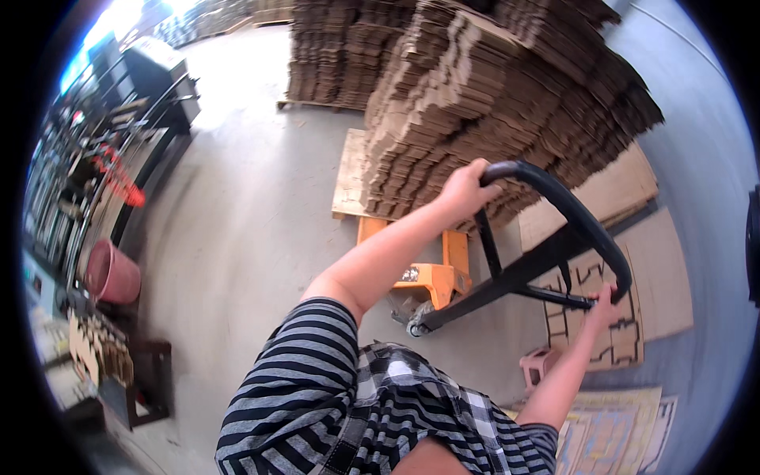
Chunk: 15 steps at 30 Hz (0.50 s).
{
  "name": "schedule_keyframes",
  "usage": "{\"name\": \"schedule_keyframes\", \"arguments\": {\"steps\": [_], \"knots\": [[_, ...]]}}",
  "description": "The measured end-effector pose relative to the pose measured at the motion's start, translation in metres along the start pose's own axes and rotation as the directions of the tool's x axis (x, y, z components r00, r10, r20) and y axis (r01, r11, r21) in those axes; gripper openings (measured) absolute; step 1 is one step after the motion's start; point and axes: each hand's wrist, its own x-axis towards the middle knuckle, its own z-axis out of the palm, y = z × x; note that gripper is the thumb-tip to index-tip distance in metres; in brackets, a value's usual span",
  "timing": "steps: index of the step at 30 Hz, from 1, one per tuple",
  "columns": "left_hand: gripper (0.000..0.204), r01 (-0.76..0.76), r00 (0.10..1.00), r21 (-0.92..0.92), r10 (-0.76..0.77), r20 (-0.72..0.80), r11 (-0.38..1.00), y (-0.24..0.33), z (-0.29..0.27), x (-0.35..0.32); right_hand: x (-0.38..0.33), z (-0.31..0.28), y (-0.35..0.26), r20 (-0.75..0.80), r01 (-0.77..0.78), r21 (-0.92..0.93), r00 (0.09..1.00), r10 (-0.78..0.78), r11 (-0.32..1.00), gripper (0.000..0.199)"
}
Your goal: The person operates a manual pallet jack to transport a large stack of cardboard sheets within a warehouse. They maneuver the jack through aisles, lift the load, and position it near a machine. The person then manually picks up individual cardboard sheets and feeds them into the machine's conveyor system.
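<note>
Both of my hands grip the black loop handle (571, 204) of a pallet jack. My left hand (469, 190) is wrapped round the handle's upper left end, and my right hand (604, 307) holds its lower right corner. The handle's shaft (507, 279) slants down left to the jack's orange body (434, 283) and a small wheel at the floor. Orange forks run toward a wooden pallet (348, 176), which bears a tall stack of brown cardboard sheets (443, 119). Whether the forks reach fully under the pallet is hidden.
More stacked cardboard (336, 59) stands on a pallet farther back. At left are a machine bench, a red bucket (113, 271) and a dark small stand (150, 380). Boards with dark cut lines (594, 340) lean along the right wall, near a pink stool (538, 366).
</note>
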Motion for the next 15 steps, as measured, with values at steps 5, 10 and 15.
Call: {"name": "schedule_keyframes", "arguments": {"steps": [5, 10, 15], "knots": [[0.023, -0.022, 0.996, 0.008, 0.023, -0.088, 1.0, 0.012, 0.004, -0.013, 0.001, -0.009, 0.01, 0.061, 0.031, 0.005, 0.998, -0.031, 1.0, 0.015], [0.027, -0.055, 0.993, -0.034, 0.051, -0.11, 0.998, 0.007, 0.007, -0.018, 0.003, -0.013, 0.026, 0.025, 0.006, -0.009, 1.0, -0.006, 1.0, 0.023], [0.021, -0.016, 0.991, -0.067, 0.007, -0.134, 0.998, 0.022, 0.004, -0.05, 0.011, 0.001, 0.012, 0.011, 0.015, -0.2, 1.0, -0.013, 0.98, 0.029]]}}
